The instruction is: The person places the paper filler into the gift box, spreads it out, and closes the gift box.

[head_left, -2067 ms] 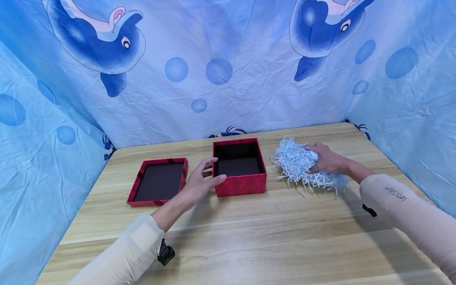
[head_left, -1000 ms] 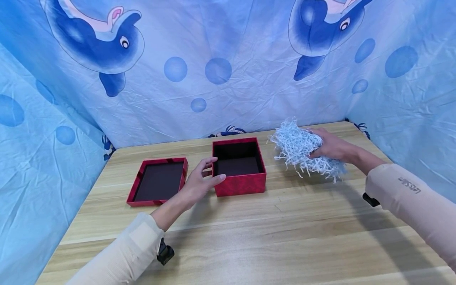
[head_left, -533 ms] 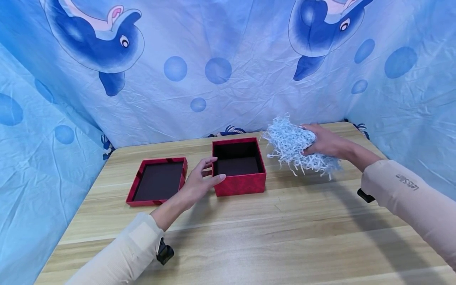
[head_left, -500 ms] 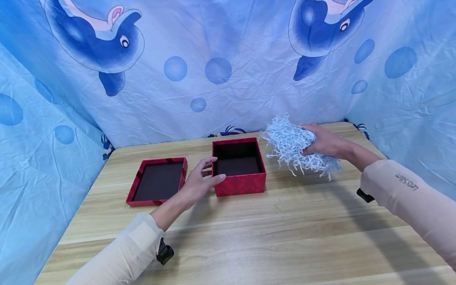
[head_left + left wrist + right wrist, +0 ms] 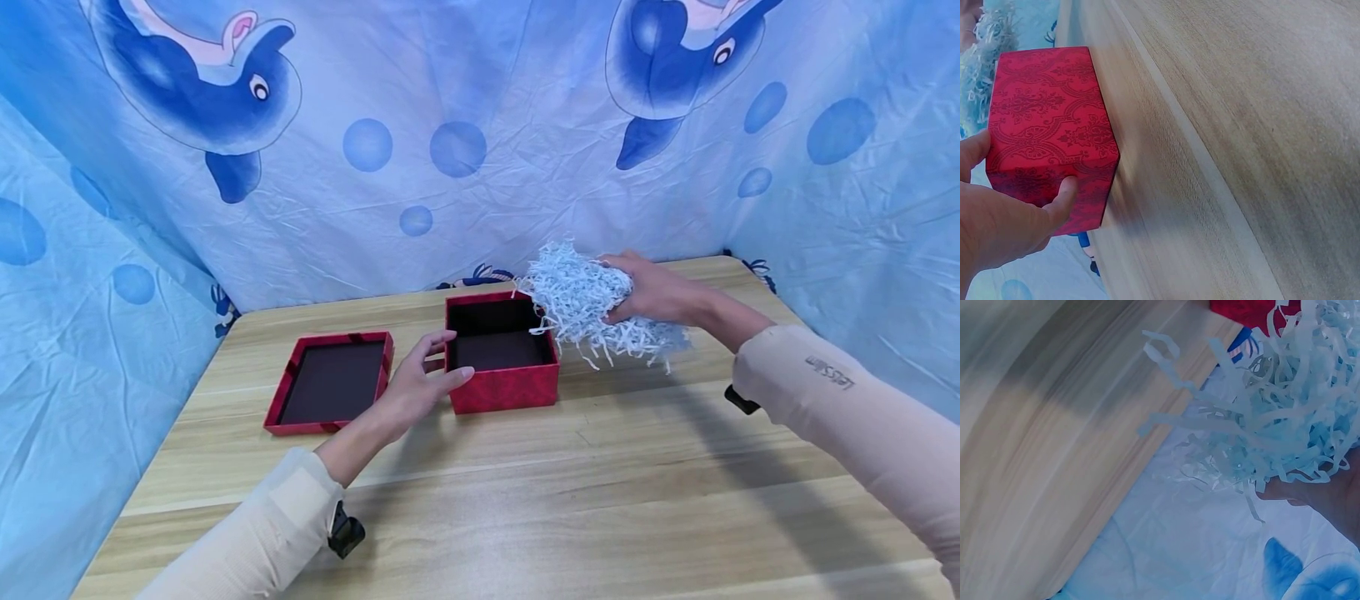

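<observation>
A red patterned box (image 5: 504, 390) with a dark inside stands upright and lidless on the table. My left hand (image 5: 411, 390) holds its left side, fingers at the left rim and thumb at the near corner. In the left wrist view the thumb (image 5: 1063, 199) presses on the box's side wall (image 5: 1032, 187). My right hand (image 5: 651, 287) grips a bundle of pale blue shredded paper (image 5: 573, 292) above the table. The bundle's left strands overlap the box's right rim in the head view. Part of the right fingers is hidden in the shreds.
A red box lid (image 5: 330, 381) with a dark inside lies upturned left of the box. Loose thin strands lie on the wooden table (image 5: 585, 500). A blue dolphin-print cloth (image 5: 517, 200) hangs behind and along both sides.
My right hand has lifted the shredded paper off the table and carried it left to the box's right rim. My left hand and the box have stayed put.
</observation>
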Motion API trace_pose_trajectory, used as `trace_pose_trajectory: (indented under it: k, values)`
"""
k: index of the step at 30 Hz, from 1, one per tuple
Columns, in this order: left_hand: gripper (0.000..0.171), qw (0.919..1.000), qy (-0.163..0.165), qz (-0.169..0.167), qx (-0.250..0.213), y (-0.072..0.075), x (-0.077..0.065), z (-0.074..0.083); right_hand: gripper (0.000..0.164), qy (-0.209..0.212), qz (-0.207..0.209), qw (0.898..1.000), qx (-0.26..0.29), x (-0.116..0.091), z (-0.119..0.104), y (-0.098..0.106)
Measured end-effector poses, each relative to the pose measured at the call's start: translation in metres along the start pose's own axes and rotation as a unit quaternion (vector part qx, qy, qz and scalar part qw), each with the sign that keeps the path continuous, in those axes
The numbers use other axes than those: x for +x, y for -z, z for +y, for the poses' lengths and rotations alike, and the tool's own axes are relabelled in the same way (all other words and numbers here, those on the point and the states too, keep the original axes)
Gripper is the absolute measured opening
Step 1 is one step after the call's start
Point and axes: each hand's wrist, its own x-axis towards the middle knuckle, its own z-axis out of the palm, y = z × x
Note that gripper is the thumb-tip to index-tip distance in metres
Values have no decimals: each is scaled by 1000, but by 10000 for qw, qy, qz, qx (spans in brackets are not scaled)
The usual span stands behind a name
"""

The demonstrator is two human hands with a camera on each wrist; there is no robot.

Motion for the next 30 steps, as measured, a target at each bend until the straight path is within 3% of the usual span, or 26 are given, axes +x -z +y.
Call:
trace_pose_trajectory:
  k: [11, 30]
  values:
    - [67, 10000, -38, -7, 2, 1, 1, -1, 95, 367, -82, 9992, 144, 16, -25, -15]
    - [69, 9999, -68, -36, -124, 1, 1, -1, 95, 424, -179, 9989, 112, 36, -53, -40]
